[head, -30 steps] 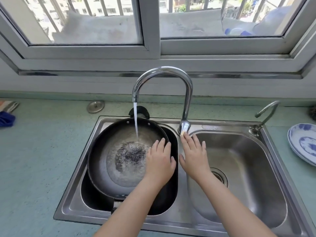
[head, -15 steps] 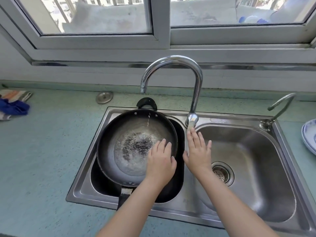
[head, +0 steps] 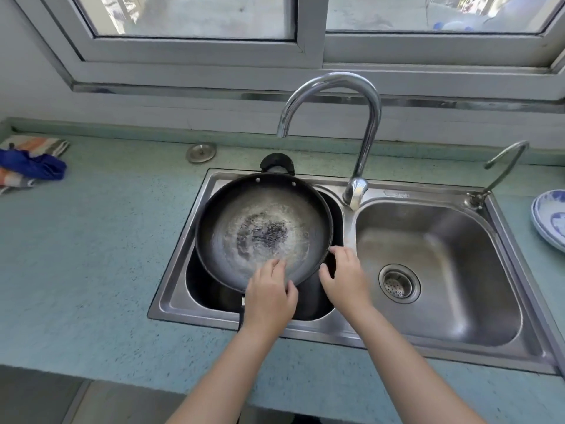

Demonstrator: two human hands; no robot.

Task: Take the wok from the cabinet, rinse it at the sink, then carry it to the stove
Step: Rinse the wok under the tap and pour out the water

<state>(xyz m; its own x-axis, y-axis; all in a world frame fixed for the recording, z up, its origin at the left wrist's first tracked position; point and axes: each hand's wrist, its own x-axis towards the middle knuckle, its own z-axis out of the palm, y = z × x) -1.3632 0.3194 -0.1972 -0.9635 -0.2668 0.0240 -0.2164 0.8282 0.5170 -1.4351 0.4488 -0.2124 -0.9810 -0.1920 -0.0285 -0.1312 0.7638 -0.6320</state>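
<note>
One head-worn, wide-angle view looks from above the near edge of the desk (head: 91, 270), facing forward and steeply down. The sink (head: 443, 191) fills the middle, with the wok (head: 244, 209) just left of centre. The window frame (head: 310, 32) runs bowed across 12 o'clock. A plate (head: 550, 218) is cut off at 3 o'clock and a cloth (head: 33, 166) lies at 9 o'clock. Both forearms (head: 220, 377) enter from 6 o'clock, so the camera sits close, within arm's reach of the sink.

The wok (head: 263, 234) fills the left basin (head: 200, 289), leaving slim gaps at its 5 and 7 o'clock. The tall tap (head: 371, 127) arches over its 1 o'clock rim. At 3 o'clock the right basin (head: 443, 255) lies open; plates (head: 550, 218) crowd the bench (head: 91, 255) beyond
</note>
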